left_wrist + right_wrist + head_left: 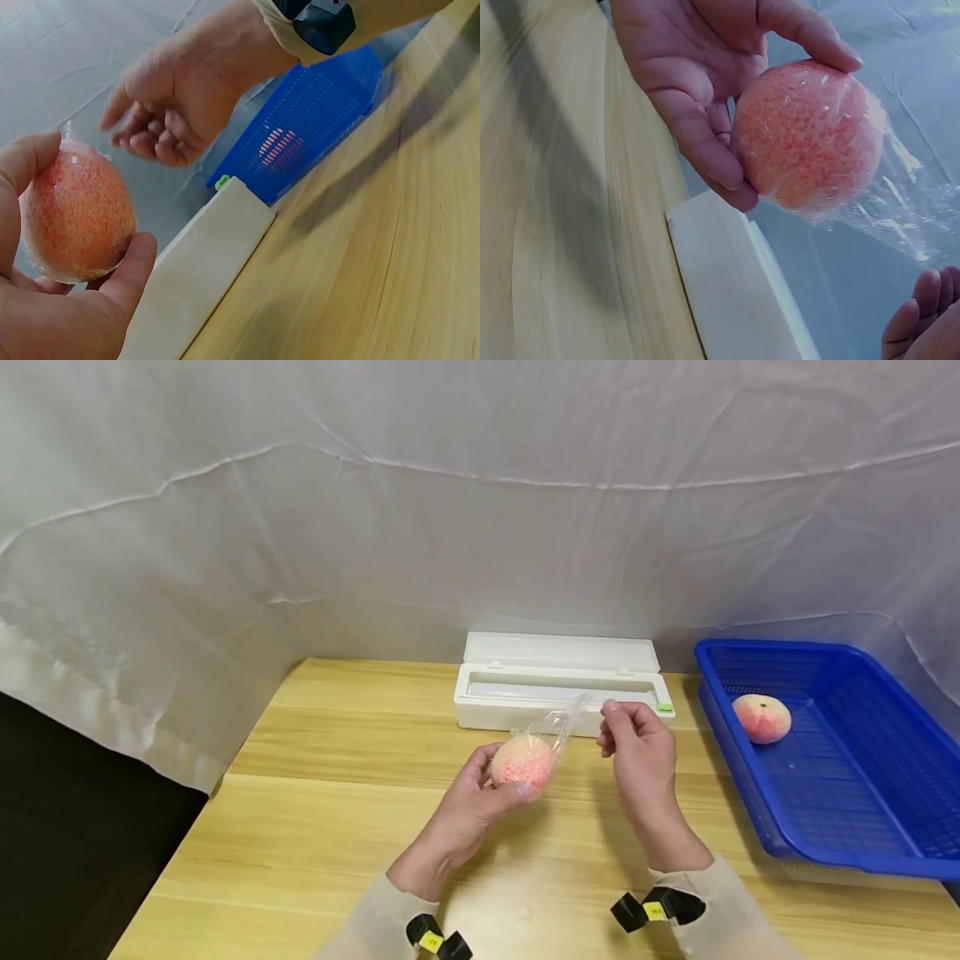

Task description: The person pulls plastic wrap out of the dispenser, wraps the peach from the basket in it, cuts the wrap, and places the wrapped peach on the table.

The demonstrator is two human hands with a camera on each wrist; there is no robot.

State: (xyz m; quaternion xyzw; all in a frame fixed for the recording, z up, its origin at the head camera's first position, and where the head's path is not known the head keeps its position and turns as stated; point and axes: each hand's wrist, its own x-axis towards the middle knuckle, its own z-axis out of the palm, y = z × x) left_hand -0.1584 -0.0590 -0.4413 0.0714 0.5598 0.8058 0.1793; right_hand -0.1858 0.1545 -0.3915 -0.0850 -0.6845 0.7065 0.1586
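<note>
A pink and cream peach (523,762) wrapped in clear plastic film is held above the table by the left hand (468,806). In the right wrist view, the left thumb and fingers grip the sides of the peach (810,135). A loose tail of plastic film (567,717) sticks out up and to the right. Just right of that tail is the right hand (641,756), its fingers loosely curled. The left wrist view shows the right hand (176,105) apart from the peach, with nothing visible in its fingers.
Behind the hands, a white film dispenser box (562,718) stands with its lid raised and a roll inside. A blue plastic basket (750,802) on the right contains another peach (762,718). A grey cloth curtain (480,543) hangs behind the wooden table (300,827).
</note>
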